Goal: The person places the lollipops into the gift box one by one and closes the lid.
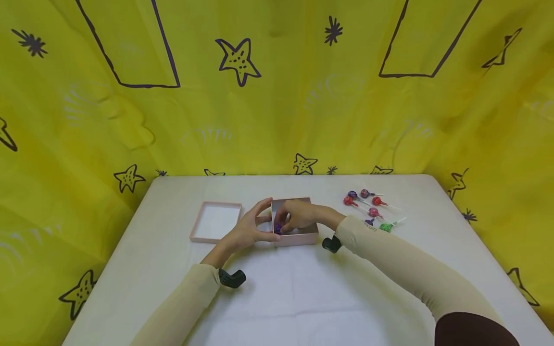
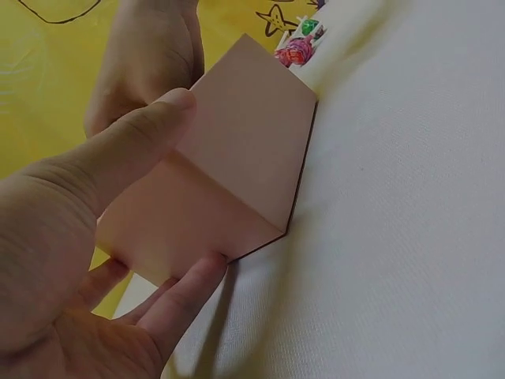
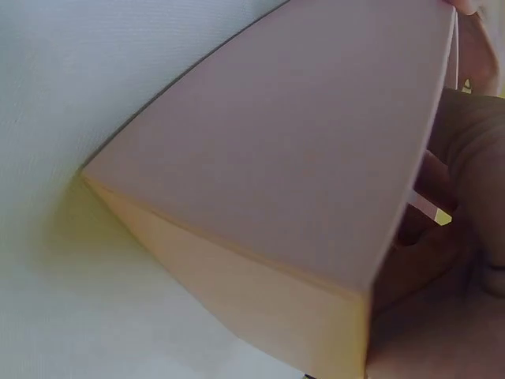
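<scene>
1. Nearest, two cream sleeves reach in over the white table [image 1: 303, 298], each wrist carrying a small black camera.
2. The left hand [image 1: 248, 229] grips the left wall of the open pink box [image 1: 298, 238]. In the left wrist view its thumb [image 2: 130, 150] presses flat on the outer wall while the other fingers [image 2: 185, 296] curl under the box's near bottom edge, so the wall is pinched between them.
3. The right hand [image 1: 298, 215] reaches down into the box from the right, fingers bent inward over a purple lollipop [image 1: 278, 228] at the box's near left corner. It seems to pinch the sweet, but I cannot tell for sure; the right wrist view shows mostly the box's outside.
4. The box stands at the middle of the table, resting on the cloth.
5. Just left of it lies the pink lid [image 1: 215, 222], hollow side up, apart from the box.
6. Right of the box and a little farther, the loose lollipops [image 1: 373, 206] lie scattered: red, purple, pink and one green.
7. Farthest, a yellow curtain [image 1: 277, 96] with drawn stars hangs round the table.
</scene>
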A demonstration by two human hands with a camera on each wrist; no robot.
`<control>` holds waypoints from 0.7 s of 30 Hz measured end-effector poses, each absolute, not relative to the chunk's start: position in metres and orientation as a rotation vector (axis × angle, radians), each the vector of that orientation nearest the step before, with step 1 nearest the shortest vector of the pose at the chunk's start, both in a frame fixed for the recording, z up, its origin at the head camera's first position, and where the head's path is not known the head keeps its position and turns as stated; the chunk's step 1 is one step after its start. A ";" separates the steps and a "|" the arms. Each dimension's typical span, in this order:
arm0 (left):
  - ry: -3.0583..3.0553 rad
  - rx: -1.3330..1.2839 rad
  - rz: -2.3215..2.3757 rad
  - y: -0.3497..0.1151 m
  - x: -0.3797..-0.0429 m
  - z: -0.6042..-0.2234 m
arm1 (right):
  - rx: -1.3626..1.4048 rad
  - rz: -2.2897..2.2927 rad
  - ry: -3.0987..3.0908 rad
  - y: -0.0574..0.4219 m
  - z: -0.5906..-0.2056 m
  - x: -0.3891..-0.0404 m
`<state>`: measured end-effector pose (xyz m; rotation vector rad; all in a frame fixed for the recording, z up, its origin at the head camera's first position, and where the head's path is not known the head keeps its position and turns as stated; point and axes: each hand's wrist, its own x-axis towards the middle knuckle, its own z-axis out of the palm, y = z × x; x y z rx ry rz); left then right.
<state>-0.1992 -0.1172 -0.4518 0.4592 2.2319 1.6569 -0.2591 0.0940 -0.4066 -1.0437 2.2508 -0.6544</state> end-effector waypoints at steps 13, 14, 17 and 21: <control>2.226 0.433 1.669 -0.115 -0.200 -0.454 | -1.018 -0.637 2.361 0.128 -0.370 -0.254; 2.228 0.424 1.666 -0.115 -0.199 -0.453 | -1.024 -0.645 2.371 0.132 -0.364 -0.253; 2.237 0.393 1.660 -0.113 -0.198 -0.450 | -1.039 -0.666 2.408 0.146 -0.346 -0.249; 2.261 0.368 1.651 -0.112 -0.196 -0.447 | -1.047 -0.674 2.479 0.169 -0.331 -0.247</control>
